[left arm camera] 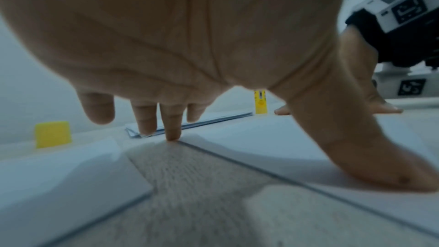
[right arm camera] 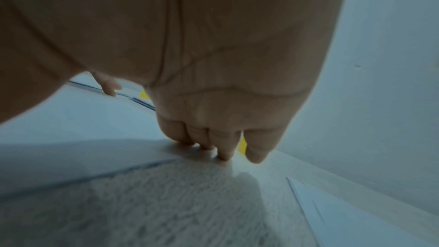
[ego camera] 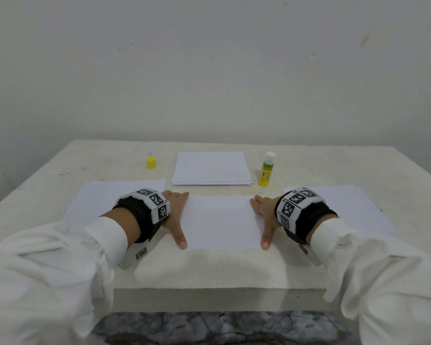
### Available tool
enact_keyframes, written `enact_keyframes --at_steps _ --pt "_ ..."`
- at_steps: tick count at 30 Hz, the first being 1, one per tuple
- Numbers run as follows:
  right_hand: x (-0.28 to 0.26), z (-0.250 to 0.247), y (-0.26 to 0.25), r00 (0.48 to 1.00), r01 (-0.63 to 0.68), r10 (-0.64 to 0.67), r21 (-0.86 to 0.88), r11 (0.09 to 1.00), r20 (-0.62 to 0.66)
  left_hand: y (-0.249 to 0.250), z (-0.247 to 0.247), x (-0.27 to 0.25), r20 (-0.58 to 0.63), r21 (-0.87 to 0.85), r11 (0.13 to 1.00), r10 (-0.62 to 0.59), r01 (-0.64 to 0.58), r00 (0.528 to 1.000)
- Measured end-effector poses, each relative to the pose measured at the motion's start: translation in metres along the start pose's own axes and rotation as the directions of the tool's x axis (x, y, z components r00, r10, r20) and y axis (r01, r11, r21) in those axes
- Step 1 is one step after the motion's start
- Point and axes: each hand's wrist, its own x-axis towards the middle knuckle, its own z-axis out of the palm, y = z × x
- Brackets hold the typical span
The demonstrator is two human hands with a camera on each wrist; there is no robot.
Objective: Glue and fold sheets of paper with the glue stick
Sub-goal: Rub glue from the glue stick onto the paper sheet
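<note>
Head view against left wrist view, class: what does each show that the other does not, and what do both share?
Only the head view shows the glue stick's uncapped white tip, the sheet at far right and both white sleeves.

Only the left wrist view shows the left hand's palm from below, one of its fingers touching the far corner of the middle sheet.

Both show the yellow cap, the paper stack, the right hand and the left thumb pressing the middle sheet's edge.
</note>
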Motion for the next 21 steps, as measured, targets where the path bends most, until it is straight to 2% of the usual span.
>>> enact_keyframes --at_steps 3,5,7,9,10,13,15,17,19,21 --pt "0.002 0.0 -0.004 1.0 -0.018 0.018 -0.02 1.0 -0.002 0.002 -0.002 -0.006 -0.03 -0.171 0.985 -0.013 0.008 0.999" --pt "0.001 0.0 -0.004 1.0 -0.024 0.024 -0.006 1.0 -0.009 -0.001 -0.002 -0.009 -0.036 -0.366 0.931 -0.029 0.014 0.999" --pt "0.002 0.002 -0.002 1.0 -0.023 0.023 0.035 0.999 -0.006 -0.005 0.0 -0.012 -0.036 -0.567 0.824 -0.027 0.001 0.999" --pt "0.0 0.003 -0.001 1.0 -0.02 0.019 0.076 0.997 0.006 -0.01 0.004 -0.016 -0.054 -0.741 0.671 -0.017 -0.029 0.998" --pt "-0.002 0.002 -0.002 1.0 -0.017 0.016 0.107 0.994 0.005 -0.013 0.006 -0.02 -0.071 -0.774 0.631 -0.009 -0.049 0.997" --pt "-0.006 -0.001 -0.005 0.996 0.015 0.01 0.265 0.964 -0.094 -0.021 0.008 -0.025 -0.148 -0.766 0.638 -0.045 -0.086 0.988" --pt "-0.006 -0.006 -0.004 0.981 0.014 0.082 0.49 0.871 -0.174 -0.029 0.005 -0.024 -0.203 -0.802 0.585 -0.078 -0.12 0.976" --pt "-0.006 -0.014 -0.002 0.975 0.039 0.118 0.668 0.743 -0.188 -0.039 -0.002 -0.019 -0.241 -0.842 0.518 -0.114 -0.149 0.964" --pt "-0.002 -0.024 -0.004 0.97 0.055 0.134 0.716 0.696 -0.204 -0.047 -0.011 -0.01 -0.269 -0.854 0.493 -0.146 -0.166 0.952" --pt "0.006 -0.039 -0.009 0.947 0.04 0.193 0.688 0.725 -0.258 -0.052 -0.023 0.002 -0.294 -0.841 0.515 -0.183 -0.163 0.938"
